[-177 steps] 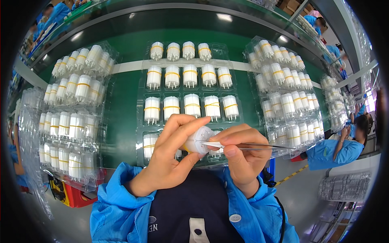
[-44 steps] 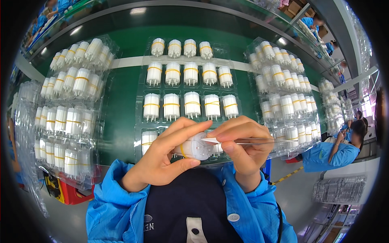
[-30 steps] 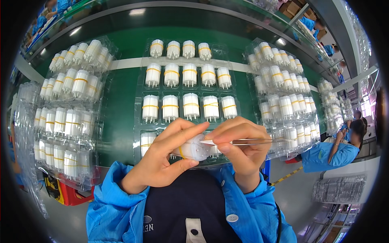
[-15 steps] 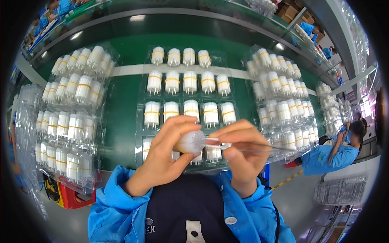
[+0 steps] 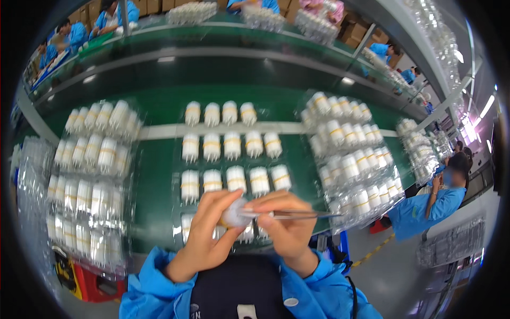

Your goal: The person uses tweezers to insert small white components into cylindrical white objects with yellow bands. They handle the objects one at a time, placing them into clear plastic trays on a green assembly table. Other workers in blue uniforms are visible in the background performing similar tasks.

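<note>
My left hand [image 5: 206, 234] is closed around a white cylinder [image 5: 234, 213] with a yellow band, its end face turned toward my right hand [image 5: 287, 223]. Thin metal tweezers [image 5: 308, 215] are pinched in my right fingers, tips at the cylinder's end; whether they grip a pin there is too blurred to tell. Just beyond both hands lies a clear plastic tray [image 5: 175, 204] with rows of similar white cylinders [image 5: 232, 146], each yellow-banded with pins at the near end. My hands hide part of its nearest row.
Stacked clear trays of cylinders stand on the left [image 5: 87, 196] and right [image 5: 353, 167] of the green table [image 5: 154, 212]. Empty-looking clear trays [image 5: 37, 181] are piled at far left. A co-worker in blue [image 5: 427, 207] sits at right; others work beyond the far rail.
The view has tilted up, so the table sits lower and more workers show beyond it. The tweezers in my right hand have come closer to the cylinder's end; both grips stay.
</note>
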The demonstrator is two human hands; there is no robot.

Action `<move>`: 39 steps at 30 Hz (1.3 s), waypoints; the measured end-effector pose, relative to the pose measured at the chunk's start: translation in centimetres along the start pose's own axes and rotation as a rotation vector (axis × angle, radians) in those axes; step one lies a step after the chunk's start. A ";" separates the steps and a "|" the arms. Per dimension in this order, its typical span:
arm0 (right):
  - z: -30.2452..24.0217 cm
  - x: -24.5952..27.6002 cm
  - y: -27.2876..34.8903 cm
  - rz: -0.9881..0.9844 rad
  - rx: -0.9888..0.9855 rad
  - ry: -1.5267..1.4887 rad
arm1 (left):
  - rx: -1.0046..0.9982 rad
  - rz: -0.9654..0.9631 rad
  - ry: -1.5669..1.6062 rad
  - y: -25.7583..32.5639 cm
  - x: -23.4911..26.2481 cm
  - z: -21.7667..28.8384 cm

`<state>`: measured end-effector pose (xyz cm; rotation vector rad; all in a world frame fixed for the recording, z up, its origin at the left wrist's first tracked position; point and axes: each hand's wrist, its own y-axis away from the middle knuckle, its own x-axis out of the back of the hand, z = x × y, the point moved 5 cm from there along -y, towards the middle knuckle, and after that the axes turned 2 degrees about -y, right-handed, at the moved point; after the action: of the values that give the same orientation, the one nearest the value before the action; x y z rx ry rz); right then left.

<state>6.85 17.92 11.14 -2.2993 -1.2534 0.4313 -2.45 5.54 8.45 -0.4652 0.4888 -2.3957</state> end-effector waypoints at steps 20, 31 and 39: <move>0.1 0.1 0.2 -0.032 -0.005 -0.103 | -0.042 0.020 0.036 0.4 0.0 -0.5; 0.2 0.1 0.0 -0.038 0.014 -0.078 | -0.045 0.002 0.026 0.4 0.1 -0.4; 0.6 0.3 0.0 -0.002 0.024 -0.128 | -0.070 0.001 0.013 0.2 0.2 -0.2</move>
<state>6.70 18.31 10.64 -2.2808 -1.3040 0.5978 -2.60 5.26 8.22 -0.4796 0.5797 -2.3885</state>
